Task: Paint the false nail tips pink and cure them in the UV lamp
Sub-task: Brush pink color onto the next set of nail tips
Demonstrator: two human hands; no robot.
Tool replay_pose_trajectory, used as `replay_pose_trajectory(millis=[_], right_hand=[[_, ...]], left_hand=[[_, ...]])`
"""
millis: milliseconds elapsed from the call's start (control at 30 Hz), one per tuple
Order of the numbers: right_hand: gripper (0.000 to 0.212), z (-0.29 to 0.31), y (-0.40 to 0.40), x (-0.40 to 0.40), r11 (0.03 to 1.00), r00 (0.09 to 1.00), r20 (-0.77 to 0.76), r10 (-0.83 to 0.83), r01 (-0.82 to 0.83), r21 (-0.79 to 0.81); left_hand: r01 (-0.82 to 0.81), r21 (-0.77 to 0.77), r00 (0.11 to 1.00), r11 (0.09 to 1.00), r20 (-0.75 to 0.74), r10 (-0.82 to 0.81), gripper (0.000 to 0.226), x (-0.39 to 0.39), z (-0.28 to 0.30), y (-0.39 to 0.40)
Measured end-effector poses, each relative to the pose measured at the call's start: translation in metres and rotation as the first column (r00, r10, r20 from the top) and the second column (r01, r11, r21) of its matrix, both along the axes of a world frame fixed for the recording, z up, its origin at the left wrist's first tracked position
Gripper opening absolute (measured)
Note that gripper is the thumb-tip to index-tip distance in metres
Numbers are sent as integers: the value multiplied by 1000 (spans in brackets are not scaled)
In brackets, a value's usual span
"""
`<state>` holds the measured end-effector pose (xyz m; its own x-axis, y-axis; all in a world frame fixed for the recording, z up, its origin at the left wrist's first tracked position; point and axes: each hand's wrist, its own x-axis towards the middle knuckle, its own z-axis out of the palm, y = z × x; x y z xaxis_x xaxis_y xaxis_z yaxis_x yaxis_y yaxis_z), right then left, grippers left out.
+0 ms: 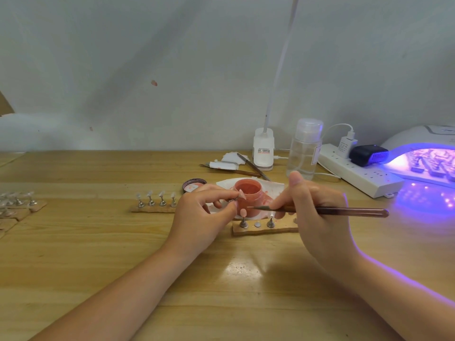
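The left hand (205, 212) is pinching a small metal stand between thumb and forefinger, and a pink-painted false nail tip (242, 194) is sitting on top of that stand, tilted toward the open round jar of pink gel (248, 195); the nail tip is hovering just in front of the jar's rim. The right hand (317, 212) is gripping a slim brown-handled nail brush (327, 210) like a pen, thumb raised above it; the brush is lying almost level, its fine tip pointing left and reaching close beneath the held nail tip, in front of the jar.

The jar is standing on a white paper wipe stained pink (272, 187); its dark round lid (194, 185) is lying just to the left, inner side up. Directly before the jar, a short wooden base strip (263, 230) is carrying metal stands; one of them is bearing another pink nail tip (243, 212), and one magnet spot beside it is showing bare. To the left, a second wooden strip (152, 209) is holding four stands with clear unpainted tips; more such stands are clustering at the far left edge (17, 200) of the light wooden table (98, 254).

At the right, a white dome-shaped UV lamp (423, 153) is glowing violet, with stands showing inside it; a white power strip (357, 173) is lying beside it, and a clear plastic pump bottle (305, 148) is standing behind the right hand.
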<state>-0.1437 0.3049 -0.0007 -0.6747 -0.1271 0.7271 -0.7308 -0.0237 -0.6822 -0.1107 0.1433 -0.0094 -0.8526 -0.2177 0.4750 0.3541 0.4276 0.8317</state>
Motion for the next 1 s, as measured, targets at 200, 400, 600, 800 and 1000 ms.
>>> replay_pose_trajectory(millis=[200, 400, 600, 800, 1000], right_hand=[[43, -1, -2, -1, 990, 996, -49, -75, 80, 114], [48, 1, 0, 2, 999, 999, 53, -9, 11, -50], [36, 0, 0, 2, 997, 997, 71, -9, 14, -71], [38, 0, 0, 3, 998, 998, 60, -5, 9, -60], [33, 0, -2, 5, 999, 998, -46, -52, 52, 2]], left_hand=[[-2, -16, 1000, 1000, -9, 2, 30, 0, -1, -1], [-5, 17, 1000, 1000, -11, 6, 27, -2, -2, -1], [17, -16, 999, 1000, -49, -18, 28, -2, -2, -4], [-3, 10, 998, 1000, -60, 3, 22, -2, -2, -2], [17, 39, 999, 999, -46, -15, 21, -2, -2, -2]])
